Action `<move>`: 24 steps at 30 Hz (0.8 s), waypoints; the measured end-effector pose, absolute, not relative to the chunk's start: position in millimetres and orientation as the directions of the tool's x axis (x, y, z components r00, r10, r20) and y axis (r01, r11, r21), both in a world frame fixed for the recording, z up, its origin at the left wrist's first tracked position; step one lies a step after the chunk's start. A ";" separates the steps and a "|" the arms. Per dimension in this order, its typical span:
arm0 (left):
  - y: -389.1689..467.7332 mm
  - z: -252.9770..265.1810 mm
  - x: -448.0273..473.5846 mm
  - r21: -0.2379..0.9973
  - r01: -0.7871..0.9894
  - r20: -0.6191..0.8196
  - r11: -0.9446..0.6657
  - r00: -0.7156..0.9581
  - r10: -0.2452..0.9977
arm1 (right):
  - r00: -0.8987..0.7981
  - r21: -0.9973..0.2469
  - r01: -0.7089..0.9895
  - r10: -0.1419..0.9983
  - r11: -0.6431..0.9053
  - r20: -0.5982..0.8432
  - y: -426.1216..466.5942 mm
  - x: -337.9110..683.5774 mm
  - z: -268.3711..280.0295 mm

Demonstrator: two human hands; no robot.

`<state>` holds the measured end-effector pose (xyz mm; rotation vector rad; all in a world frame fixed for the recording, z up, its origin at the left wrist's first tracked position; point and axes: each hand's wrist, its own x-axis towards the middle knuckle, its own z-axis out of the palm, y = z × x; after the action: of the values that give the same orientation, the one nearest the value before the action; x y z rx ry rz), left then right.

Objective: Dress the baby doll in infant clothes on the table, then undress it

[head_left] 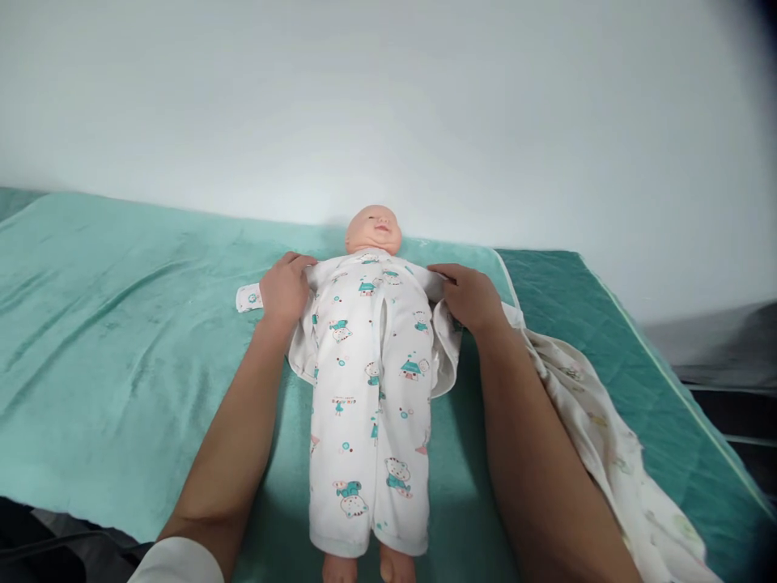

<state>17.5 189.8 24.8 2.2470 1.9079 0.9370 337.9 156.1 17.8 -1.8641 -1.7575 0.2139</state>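
A baby doll [373,228] lies on its back, head away from me. White printed baby trousers [371,389] with bears and houses cover its front from near the neck down to the ankles. A white baby shirt [302,356] shows at both sides, its sleeves spread outward. At the doll's shoulder on the left, my left hand [286,287] is closed on the shirt sleeve, whose cuff [248,298] sticks out past my wrist. Across the body, my right hand [469,293] pinches the other sleeve near the shoulder. My fingertips are partly hidden in both hands.
A light green blanket [121,340] lies under the doll, over a darker green quilted mat [613,348]. Crumpled patterned cream cloth [600,413] lies on the right, partly behind my right forearm. A white wall [388,105] stands directly behind the doll's head.
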 end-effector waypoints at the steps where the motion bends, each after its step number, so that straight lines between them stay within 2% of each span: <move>1: 189.6 24.7 17.7 0.417 0.877 0.404 -0.237 0.055 0.913 | 0.135 -0.476 0.879 0.943 0.029 0.305 153.3 335.5 19.4; 3: 189.6 24.0 17.8 0.435 0.868 0.394 -0.238 0.054 0.917 | 0.071 -0.432 0.891 0.896 0.140 0.438 147.0 325.8 24.7; 5: 189.8 23.2 17.7 0.454 0.855 0.395 -0.251 0.059 0.917 | -0.071 -0.394 0.867 0.860 0.304 0.506 141.7 314.4 30.2; 8: 189.1 23.8 18.9 0.455 0.819 0.430 -0.349 0.141 0.892 | -0.252 -0.390 0.821 0.877 0.417 0.409 138.9 305.6 32.4; 11: 185.9 27.2 22.5 0.409 0.762 0.439 -0.502 0.318 0.840 | -0.244 -0.330 0.884 0.930 0.330 0.275 142.7 309.2 27.8; 14: 180.9 31.0 24.8 0.357 0.763 0.365 -0.538 0.416 0.833 | -0.174 -0.239 0.945 0.963 0.223 0.208 149.6 315.2 24.1; 19: 174.5 33.2 21.7 0.251 0.836 0.280 -0.487 0.419 0.864 | -0.112 -0.193 0.970 0.979 0.145 0.171 160.5 321.9 24.1; 24: 175.4 33.2 17.0 0.216 0.914 0.225 -0.342 0.294 0.929 | -0.148 -0.223 0.957 0.974 0.184 0.169 156.2 332.7 21.0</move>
<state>17.0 175.4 33.2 2.4897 1.7744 0.4835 332.7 156.2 21.0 -1.8454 -2.1904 0.0898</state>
